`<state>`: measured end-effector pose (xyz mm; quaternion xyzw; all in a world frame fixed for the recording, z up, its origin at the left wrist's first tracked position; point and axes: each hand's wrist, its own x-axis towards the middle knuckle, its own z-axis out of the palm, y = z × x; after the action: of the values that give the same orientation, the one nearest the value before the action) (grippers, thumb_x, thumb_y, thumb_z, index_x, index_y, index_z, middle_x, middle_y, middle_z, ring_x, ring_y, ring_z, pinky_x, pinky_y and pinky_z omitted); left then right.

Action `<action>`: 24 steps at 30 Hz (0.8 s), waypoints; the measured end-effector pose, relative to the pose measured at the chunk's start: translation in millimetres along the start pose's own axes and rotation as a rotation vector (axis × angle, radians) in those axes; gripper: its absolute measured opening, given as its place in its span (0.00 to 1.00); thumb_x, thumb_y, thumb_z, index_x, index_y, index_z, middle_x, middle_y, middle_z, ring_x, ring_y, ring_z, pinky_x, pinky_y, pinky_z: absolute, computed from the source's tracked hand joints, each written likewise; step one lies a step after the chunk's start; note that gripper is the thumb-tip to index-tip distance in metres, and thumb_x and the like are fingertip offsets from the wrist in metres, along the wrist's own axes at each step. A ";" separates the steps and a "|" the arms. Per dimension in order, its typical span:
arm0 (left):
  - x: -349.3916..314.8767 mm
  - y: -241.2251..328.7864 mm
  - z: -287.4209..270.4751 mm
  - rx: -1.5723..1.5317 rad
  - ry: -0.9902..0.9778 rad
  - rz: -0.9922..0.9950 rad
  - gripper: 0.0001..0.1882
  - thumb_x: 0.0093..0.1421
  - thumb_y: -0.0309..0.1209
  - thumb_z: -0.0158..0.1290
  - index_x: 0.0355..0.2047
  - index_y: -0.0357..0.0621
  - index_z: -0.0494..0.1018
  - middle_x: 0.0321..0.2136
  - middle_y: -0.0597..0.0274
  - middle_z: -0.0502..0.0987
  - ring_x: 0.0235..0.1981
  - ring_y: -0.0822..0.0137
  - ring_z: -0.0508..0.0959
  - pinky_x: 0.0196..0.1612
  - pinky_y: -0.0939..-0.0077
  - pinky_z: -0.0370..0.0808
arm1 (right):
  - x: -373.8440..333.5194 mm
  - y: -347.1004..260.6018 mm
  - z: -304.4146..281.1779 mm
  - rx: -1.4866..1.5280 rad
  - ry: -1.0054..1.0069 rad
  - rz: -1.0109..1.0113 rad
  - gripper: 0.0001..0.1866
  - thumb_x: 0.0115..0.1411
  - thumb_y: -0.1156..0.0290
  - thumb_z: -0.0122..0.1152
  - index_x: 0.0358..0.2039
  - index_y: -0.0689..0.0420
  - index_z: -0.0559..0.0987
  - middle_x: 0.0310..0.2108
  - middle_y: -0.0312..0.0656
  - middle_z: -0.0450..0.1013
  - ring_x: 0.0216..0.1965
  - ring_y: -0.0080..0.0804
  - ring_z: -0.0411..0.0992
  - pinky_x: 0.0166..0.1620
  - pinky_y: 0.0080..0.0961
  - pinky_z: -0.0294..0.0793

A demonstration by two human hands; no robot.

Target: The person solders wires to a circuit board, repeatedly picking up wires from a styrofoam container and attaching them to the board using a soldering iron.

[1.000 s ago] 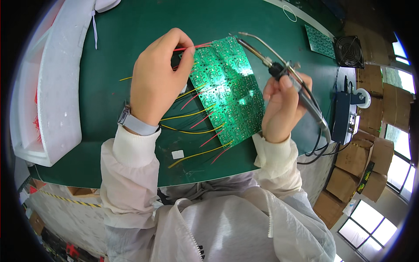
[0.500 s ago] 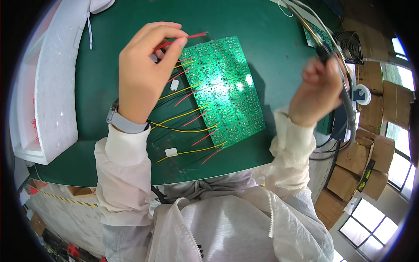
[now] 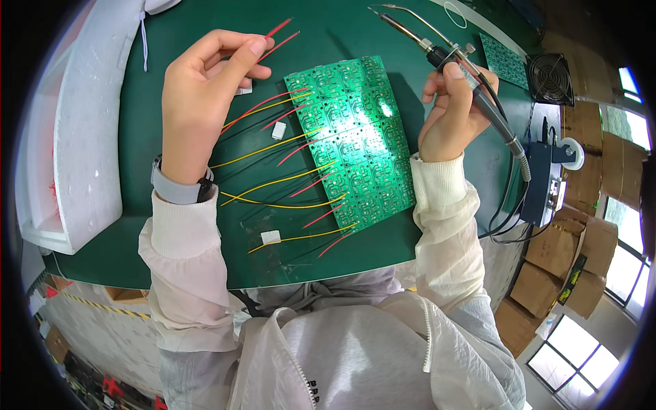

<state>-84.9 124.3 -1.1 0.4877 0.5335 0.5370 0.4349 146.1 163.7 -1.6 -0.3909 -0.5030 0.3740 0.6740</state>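
Observation:
My left hand (image 3: pixel 212 82) pinches red wires (image 3: pixel 279 28) between thumb and fingers, their ends sticking out up and to the right. It hovers left of a green circuit board panel (image 3: pixel 359 150) lying on the green table. Yellow wires (image 3: pixel 263 148), red ones and dark ones stick out from the panel's left edge. My right hand (image 3: pixel 454 113) is closed around a soldering iron (image 3: pixel 495 116) beyond the panel's right edge. The iron has a thin metal tube beside its shaft, and its tip points up and left, apart from the panel.
A white foam box (image 3: pixel 89 171) stands along the left side. On the right are a dark blue box (image 3: pixel 538 178) with a white reel (image 3: pixel 571 154), black cables, a fan (image 3: pixel 550 75) and another circuit board (image 3: pixel 504 60). Small white pieces (image 3: pixel 270 237) lie near the wires.
My right hand has moved left, and the soldering iron has swung over the table with its tip pointing left. My left hand has shifted left with the red wires, away from the panel.

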 end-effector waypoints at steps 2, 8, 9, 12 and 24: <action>0.6 -0.8 0.9 -0.039 0.007 0.011 0.10 0.59 0.33 0.52 0.34 0.36 0.73 0.33 0.61 0.77 0.30 0.76 0.76 0.32 0.86 0.68 | -3.0 -1.8 0.3 0.001 -0.006 0.015 0.15 0.51 0.73 0.61 0.32 0.63 0.65 0.19 0.43 0.69 0.17 0.24 0.66 0.20 0.18 0.66; 1.1 -0.9 3.0 -0.103 0.018 0.007 0.09 0.61 0.32 0.49 0.34 0.38 0.70 0.36 0.58 0.77 0.32 0.74 0.76 0.34 0.85 0.69 | -10.7 -4.9 1.9 0.015 -0.054 0.038 0.16 0.51 0.72 0.63 0.33 0.63 0.65 0.20 0.42 0.69 0.18 0.23 0.67 0.21 0.17 0.67; 1.7 -2.6 3.3 -0.128 0.037 -0.007 0.09 0.61 0.32 0.48 0.35 0.38 0.69 0.35 0.58 0.77 0.31 0.75 0.76 0.33 0.86 0.68 | -11.6 -5.0 2.1 -0.022 -0.055 0.024 0.14 0.52 0.72 0.60 0.33 0.62 0.65 0.20 0.42 0.68 0.18 0.26 0.66 0.20 0.19 0.64; 2.8 -7.0 -5.6 -0.136 0.035 -0.019 0.09 0.61 0.32 0.47 0.37 0.37 0.68 0.34 0.60 0.76 0.30 0.78 0.73 0.31 0.87 0.66 | -12.4 -6.0 3.6 -0.050 -0.063 0.012 0.11 0.52 0.72 0.58 0.32 0.61 0.66 0.20 0.43 0.67 0.18 0.29 0.65 0.20 0.20 0.61; -3.4 -6.8 18.5 -0.031 0.047 0.088 0.11 0.59 0.31 0.52 0.38 0.34 0.71 0.31 0.66 0.75 0.29 0.82 0.69 0.30 0.89 0.62 | -15.1 -6.9 -2.5 0.039 -0.103 0.039 0.16 0.51 0.73 0.63 0.34 0.62 0.65 0.20 0.41 0.69 0.18 0.23 0.66 0.21 0.16 0.66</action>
<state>-66.5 124.0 -8.9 0.4913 0.5132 0.5751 0.4055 146.1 146.9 -1.7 -0.3676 -0.5219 0.4163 0.6474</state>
